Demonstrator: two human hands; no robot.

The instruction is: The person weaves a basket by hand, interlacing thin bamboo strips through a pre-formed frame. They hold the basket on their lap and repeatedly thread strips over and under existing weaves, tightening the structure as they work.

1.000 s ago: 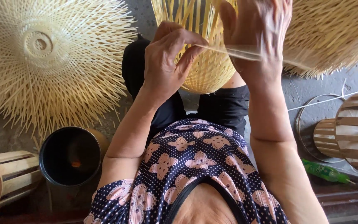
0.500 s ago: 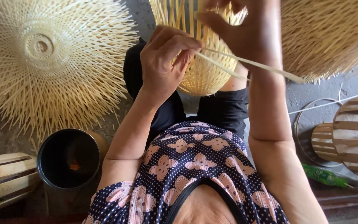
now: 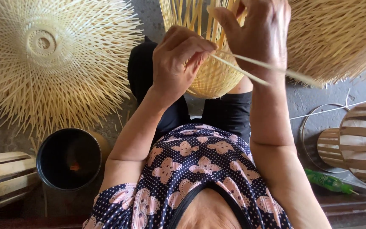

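While my left hand [image 3: 178,63] pinches the end of a thin pale bamboo strip [image 3: 259,70], my right hand [image 3: 261,36] grips the rounded, half-woven bamboo basket [image 3: 208,72] held above my lap, its vertical slats open and golden, with the strip crossing below my right hand.

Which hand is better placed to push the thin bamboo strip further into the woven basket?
Probably the left hand: it pinches the thin bamboo strip at the pale woven bamboo basket; the right hand steadies the basket.

Pale half-woven bamboo basket [image 3: 210,63], thin loose strips [image 3: 255,70] protruding
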